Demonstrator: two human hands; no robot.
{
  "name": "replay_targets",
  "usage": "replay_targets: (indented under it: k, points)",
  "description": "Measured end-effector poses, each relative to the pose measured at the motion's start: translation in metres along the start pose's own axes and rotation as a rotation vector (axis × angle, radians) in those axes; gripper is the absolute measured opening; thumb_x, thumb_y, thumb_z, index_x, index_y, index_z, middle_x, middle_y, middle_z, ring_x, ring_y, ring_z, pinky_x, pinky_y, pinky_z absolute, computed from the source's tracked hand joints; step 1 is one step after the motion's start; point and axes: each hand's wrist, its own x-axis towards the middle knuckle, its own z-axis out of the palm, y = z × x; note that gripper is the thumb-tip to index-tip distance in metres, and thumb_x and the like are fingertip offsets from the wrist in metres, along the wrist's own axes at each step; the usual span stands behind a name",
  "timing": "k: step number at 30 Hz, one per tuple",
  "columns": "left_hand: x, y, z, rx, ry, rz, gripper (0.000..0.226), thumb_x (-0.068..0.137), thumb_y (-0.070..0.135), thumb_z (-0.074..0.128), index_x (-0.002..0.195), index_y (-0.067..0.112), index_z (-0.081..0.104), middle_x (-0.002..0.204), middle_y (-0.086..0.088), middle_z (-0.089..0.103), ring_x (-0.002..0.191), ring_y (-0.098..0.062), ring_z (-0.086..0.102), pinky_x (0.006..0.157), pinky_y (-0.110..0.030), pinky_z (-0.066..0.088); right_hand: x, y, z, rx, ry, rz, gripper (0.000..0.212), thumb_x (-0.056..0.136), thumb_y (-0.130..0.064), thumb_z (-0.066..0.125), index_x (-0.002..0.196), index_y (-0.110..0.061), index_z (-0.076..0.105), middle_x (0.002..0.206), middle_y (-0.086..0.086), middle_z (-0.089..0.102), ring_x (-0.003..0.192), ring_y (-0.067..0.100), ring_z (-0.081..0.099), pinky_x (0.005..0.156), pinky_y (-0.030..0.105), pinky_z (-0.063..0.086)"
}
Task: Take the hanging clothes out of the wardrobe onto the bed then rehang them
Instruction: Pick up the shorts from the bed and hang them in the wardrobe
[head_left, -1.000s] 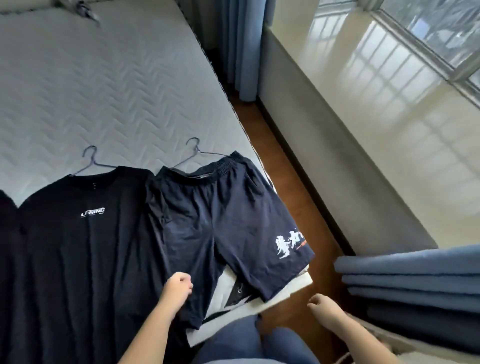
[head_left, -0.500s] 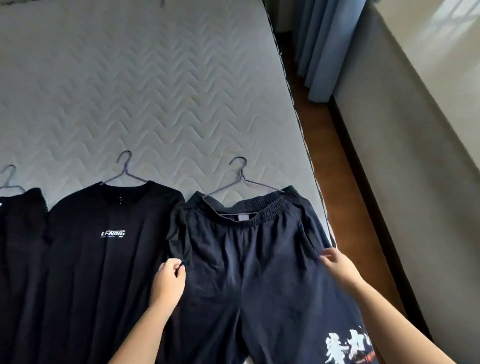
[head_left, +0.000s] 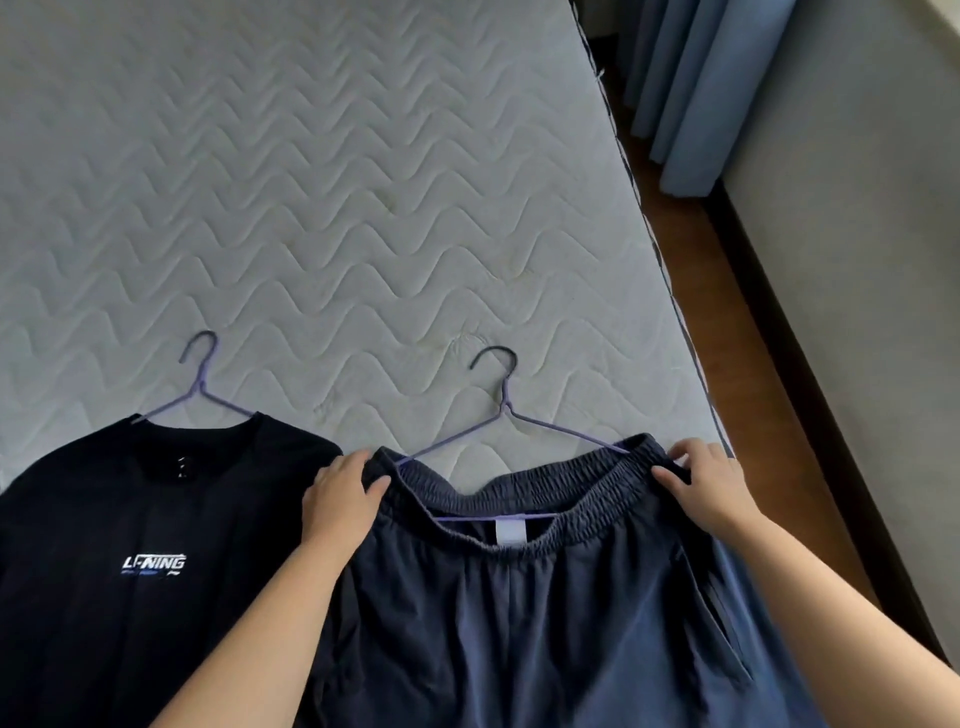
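Dark navy shorts (head_left: 530, 613) lie flat on the grey quilted mattress (head_left: 322, 197), on a purple wire hanger (head_left: 501, 410) whose hook points away from me. My left hand (head_left: 340, 496) pinches the left end of the elastic waistband. My right hand (head_left: 709, 480) grips the right end of the same waistband, near the mattress edge. To the left lies a black T-shirt (head_left: 135, 561) with a white logo, on its own purple hanger (head_left: 200, 384).
The mattress ends at the right along a dark piped edge (head_left: 670, 291). Beyond it run a strip of wooden floor (head_left: 737, 332), a grey wall ledge (head_left: 852, 270) and blue curtains (head_left: 696, 88) at the top right.
Both hands moved up from the lower part of the shorts to the waistband and took hold of its two ends. My view shifted closer to the bed.
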Motion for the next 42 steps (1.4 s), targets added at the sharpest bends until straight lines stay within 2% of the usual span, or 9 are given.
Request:
replay_targets:
  k: [6,12,16,20,24,29,34,38,42]
  points:
    - [0.008,-0.002,0.025,0.095,0.068,-0.1,0.043,0.089,0.043,0.048,0.126,0.021,0.047,0.128,-0.005,0.052,0.119,-0.025,0.043,0.092,-0.038,0.038,0.013,0.005,0.0,0.003,0.037,-0.102,0.022,0.081,-0.026,0.068,0.086,-0.018,0.048,0.091,0.006,0.047,0.095,0.034,0.051,0.077,0.032,0.034]
    - [-0.017,0.021,0.007,0.318,0.06,0.084,0.031,0.094,0.04,0.037,0.111,0.022,0.055,0.113,0.002,0.062,0.107,-0.018,0.053,0.094,-0.032,0.03,-0.006,-0.001,-0.013,0.1,-0.032,-0.038,0.018,0.088,-0.027,0.058,0.092,-0.01,0.055,0.101,0.014,0.055,0.1,0.031,0.053,0.082,0.031,0.037]
    - [-0.061,0.027,-0.003,0.066,0.011,0.113,0.026,0.094,0.038,0.041,0.095,0.016,0.054,0.103,-0.003,0.064,0.092,-0.025,0.058,0.081,-0.033,0.045,-0.064,0.006,-0.026,0.313,-0.006,-0.015,0.021,0.091,-0.019,0.054,0.073,-0.018,0.044,0.074,0.002,0.053,0.078,0.024,0.049,0.066,0.031,0.031]
    - [-0.128,0.028,-0.02,-0.19,0.02,0.117,0.027,0.091,0.035,0.05,0.111,0.021,0.06,0.105,0.002,0.065,0.094,-0.021,0.06,0.076,-0.03,0.047,-0.134,0.039,-0.038,0.333,0.012,-0.007,0.028,0.089,-0.017,0.057,0.067,-0.021,0.04,0.065,-0.003,0.052,0.063,0.012,0.048,0.058,0.018,0.034]
    - [-0.189,0.032,-0.039,-0.256,-0.047,0.129,0.014,0.084,0.041,0.058,0.087,0.028,0.063,0.081,0.006,0.066,0.08,-0.019,0.062,0.073,-0.036,0.052,-0.198,0.076,-0.064,0.37,0.072,0.009,0.028,0.087,-0.015,0.06,0.066,-0.021,0.043,0.063,0.001,0.054,0.059,0.016,0.049,0.056,0.016,0.037]
    - [-0.253,0.04,-0.062,-0.298,-0.064,0.138,0.032,0.082,0.041,0.061,0.108,0.022,0.064,0.102,0.005,0.068,0.096,-0.018,0.061,0.081,-0.03,0.047,-0.269,0.115,-0.104,0.407,0.176,0.048,0.023,0.085,-0.013,0.062,0.072,-0.022,0.046,0.067,0.001,0.058,0.063,0.002,0.056,0.059,0.01,0.038]
    - [-0.313,0.068,-0.09,-0.383,-0.079,0.209,0.012,0.085,0.033,0.06,0.094,0.024,0.062,0.088,0.007,0.063,0.09,-0.017,0.059,0.076,-0.028,0.044,-0.329,0.14,-0.144,0.453,0.324,0.085,0.022,0.085,-0.012,0.062,0.07,-0.02,0.049,0.077,0.009,0.058,0.075,0.029,0.052,0.064,0.033,0.034]
    - [-0.36,0.081,-0.107,-0.412,0.036,0.202,0.023,0.085,0.033,0.06,0.098,0.014,0.064,0.091,0.003,0.065,0.093,-0.02,0.06,0.079,-0.032,0.046,-0.369,0.15,-0.159,0.51,0.371,0.09,0.013,0.086,-0.014,0.062,0.086,-0.003,0.055,0.085,0.011,0.059,0.083,0.029,0.053,0.067,0.03,0.034]
    - [-0.412,0.069,-0.111,-0.382,0.142,0.171,0.024,0.085,0.034,0.059,0.094,0.012,0.064,0.091,0.001,0.068,0.092,-0.023,0.061,0.072,-0.029,0.039,-0.404,0.157,-0.159,0.529,0.352,0.084,0.015,0.087,-0.017,0.061,0.088,-0.003,0.055,0.085,0.01,0.058,0.082,0.029,0.053,0.068,0.033,0.033]
